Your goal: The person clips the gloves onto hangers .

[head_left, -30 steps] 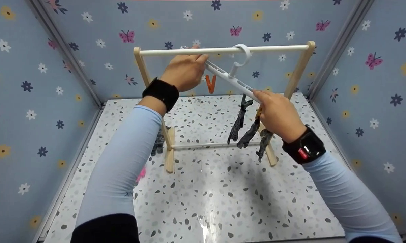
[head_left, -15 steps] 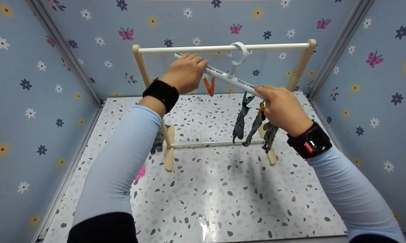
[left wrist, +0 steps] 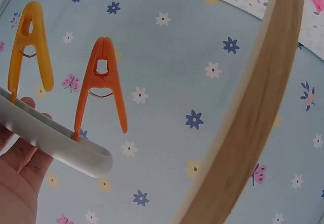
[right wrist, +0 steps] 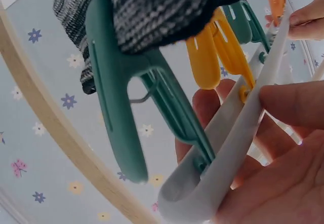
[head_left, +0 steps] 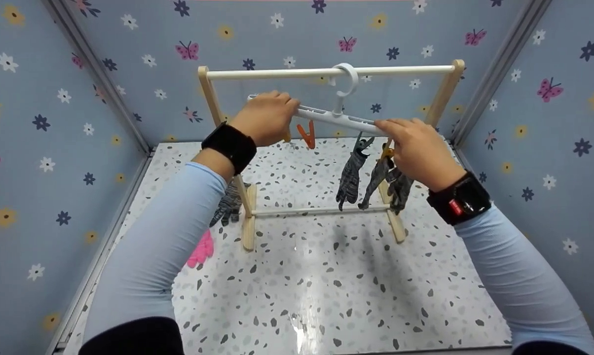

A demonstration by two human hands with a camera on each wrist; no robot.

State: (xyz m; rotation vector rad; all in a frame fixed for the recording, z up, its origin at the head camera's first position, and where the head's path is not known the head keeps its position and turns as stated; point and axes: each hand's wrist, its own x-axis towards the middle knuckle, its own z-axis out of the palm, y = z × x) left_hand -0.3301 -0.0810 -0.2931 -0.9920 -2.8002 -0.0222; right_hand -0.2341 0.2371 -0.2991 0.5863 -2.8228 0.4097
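Note:
A white clip hanger [head_left: 337, 118] hangs by its hook over the rack's rail [head_left: 277, 73], its bar tilted slightly down to the right. My left hand [head_left: 265, 118] grips the bar's left part, my right hand [head_left: 418, 153] the right part, thumb and fingers around it in the right wrist view. Dark grey knit gloves [head_left: 350, 177] dangle from clips on the right side. There, a green clip [right wrist: 109, 92] pinches knit fabric, with a yellow clip [right wrist: 202, 57] beyond it. By my left hand, an orange clip [left wrist: 101, 77] and another yellow clip [left wrist: 31, 46] bear nothing.
The rack has wooden legs [head_left: 443, 96] and a low white crossbar [head_left: 316, 211]. A grey knit glove [head_left: 228, 203] lies on the speckled floor [head_left: 297, 281] by the left foot, with a pink glove [head_left: 202, 250] nearer. Patterned walls [head_left: 548, 148] enclose three sides.
The hanger's left end has come down with my left hand and its right end has risen with my right, so the bar is more level. The hook has slid slightly left.

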